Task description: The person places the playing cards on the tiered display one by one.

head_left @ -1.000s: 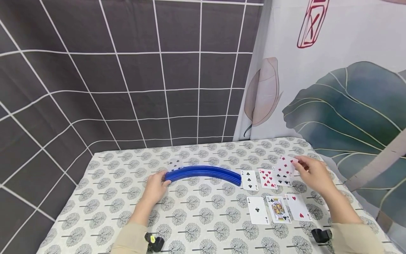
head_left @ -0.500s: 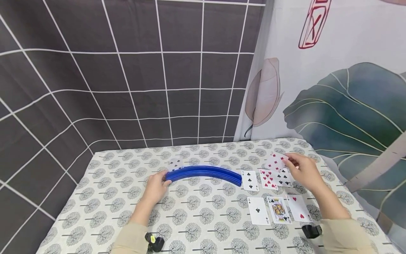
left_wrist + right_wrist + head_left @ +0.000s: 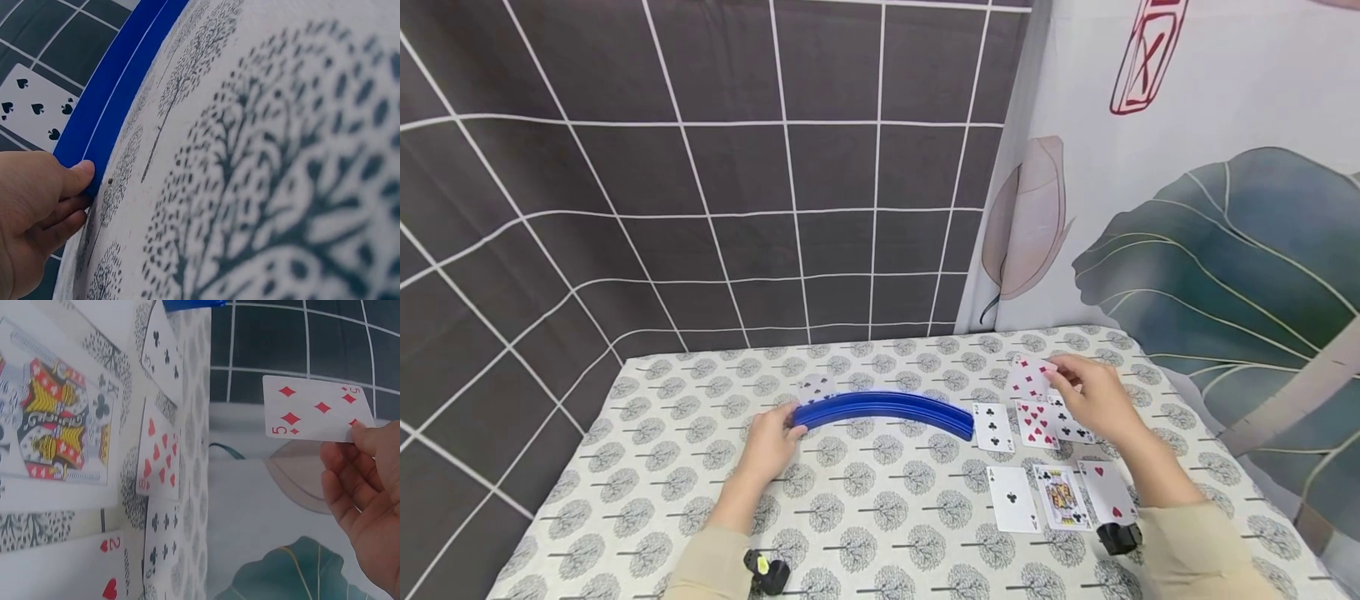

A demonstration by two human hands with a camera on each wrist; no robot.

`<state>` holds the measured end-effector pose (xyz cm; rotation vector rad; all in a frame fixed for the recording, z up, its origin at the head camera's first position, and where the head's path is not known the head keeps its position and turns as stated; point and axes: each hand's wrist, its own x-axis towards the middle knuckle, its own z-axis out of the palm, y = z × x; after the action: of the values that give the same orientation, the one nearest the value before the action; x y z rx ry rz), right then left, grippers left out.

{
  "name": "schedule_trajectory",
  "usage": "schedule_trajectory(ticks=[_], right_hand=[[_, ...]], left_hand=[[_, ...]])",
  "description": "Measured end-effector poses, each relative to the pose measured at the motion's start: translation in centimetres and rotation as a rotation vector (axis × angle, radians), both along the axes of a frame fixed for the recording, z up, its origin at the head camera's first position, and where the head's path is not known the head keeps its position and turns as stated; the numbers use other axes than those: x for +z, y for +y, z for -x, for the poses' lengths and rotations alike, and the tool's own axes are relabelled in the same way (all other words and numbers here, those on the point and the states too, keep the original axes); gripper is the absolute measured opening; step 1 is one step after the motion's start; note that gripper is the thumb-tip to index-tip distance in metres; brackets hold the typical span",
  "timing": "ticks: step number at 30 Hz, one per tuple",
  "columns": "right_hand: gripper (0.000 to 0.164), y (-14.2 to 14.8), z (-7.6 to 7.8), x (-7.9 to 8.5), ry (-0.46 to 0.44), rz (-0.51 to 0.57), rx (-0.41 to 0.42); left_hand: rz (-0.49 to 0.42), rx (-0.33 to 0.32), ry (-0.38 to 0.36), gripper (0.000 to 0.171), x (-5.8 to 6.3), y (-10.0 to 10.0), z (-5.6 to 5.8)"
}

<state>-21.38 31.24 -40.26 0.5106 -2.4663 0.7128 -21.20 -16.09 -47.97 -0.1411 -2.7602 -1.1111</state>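
Observation:
My left hand (image 3: 772,442) grips the left end of a blue curved card holder (image 3: 883,405), thumb on its front face in the left wrist view. A spades card (image 3: 37,106) stands in the holder near that hand, its lower edge hidden. My right hand (image 3: 1093,396) pinches a five of diamonds (image 3: 312,409) by one edge between thumb and fingers. In the head view this card is held up behind the eight of hearts (image 3: 1037,425) and the six of clubs (image 3: 1070,423), which lie face up. Beside the holder's right end lies a five of clubs (image 3: 993,427).
Nearer the front lie an ace of clubs (image 3: 1012,498), a king of clubs (image 3: 1062,497) and a two of hearts (image 3: 1108,492). A tree-patterned cloth (image 3: 891,508) covers the table. A dark checked curtain (image 3: 737,167) and a leaf-printed curtain (image 3: 1210,250) stand behind.
My right hand has moved left and slightly away from me, carrying the five of diamonds off from over the six of clubs. The left hand and holder have stayed in place.

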Motion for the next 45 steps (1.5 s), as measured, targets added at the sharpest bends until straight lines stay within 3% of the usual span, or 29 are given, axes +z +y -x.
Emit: schedule_trajectory(ticks=[16,28,37,45], right_hand=[[0.018,-2.6,0.6,0.2,0.023,0.007,0.056],[0.021,-4.3,0.9,0.1,-0.072,0.041,0.092],[0.016,-5.6,1.4,-0.4,-0.028,0.05,0.136],[0.017,-7.4,1.7,-0.4,-0.057,0.053,0.163]], left_hand=[[-0.022,0.012,-0.018,0.05,-0.1,-0.1,0.1],[-0.004,0.009,-0.001,0.048,0.0,-0.1,0.0],[-0.005,0.004,0.001,0.047,-0.1,0.0,0.0],[-0.001,0.01,0.011,0.045,-0.2,-0.1,0.1]])
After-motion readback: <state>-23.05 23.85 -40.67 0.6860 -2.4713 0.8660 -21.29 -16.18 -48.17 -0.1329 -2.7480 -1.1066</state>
